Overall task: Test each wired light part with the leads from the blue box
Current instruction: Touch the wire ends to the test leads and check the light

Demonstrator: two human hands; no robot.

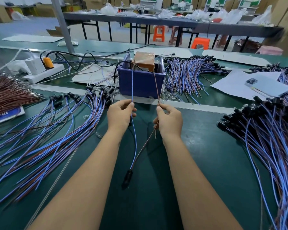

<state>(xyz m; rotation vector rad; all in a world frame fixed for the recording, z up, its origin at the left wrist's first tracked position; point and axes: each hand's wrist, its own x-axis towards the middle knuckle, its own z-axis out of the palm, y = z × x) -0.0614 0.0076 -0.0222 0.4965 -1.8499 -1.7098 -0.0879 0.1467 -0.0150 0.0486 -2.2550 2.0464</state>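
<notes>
A blue box [140, 83] with a brown-taped unit inside stands at the middle of the green bench. A blue lead [132, 83] and a brown lead [156, 83] run from it toward me. My left hand [120, 114] pinches the blue lead together with the blue wire of one light part. My right hand [169, 121] pinches the brown lead against that part's brown wire. The part's black light head [128, 174] hangs below between my forearms, and no glow shows on it.
Piles of wired light parts lie at the left [45, 130], at the right [264, 130] and behind the box [186, 75]. A brown wire bundle [8, 95], a power strip [43, 70], and a phone [268, 87] on white paper also lie on the bench.
</notes>
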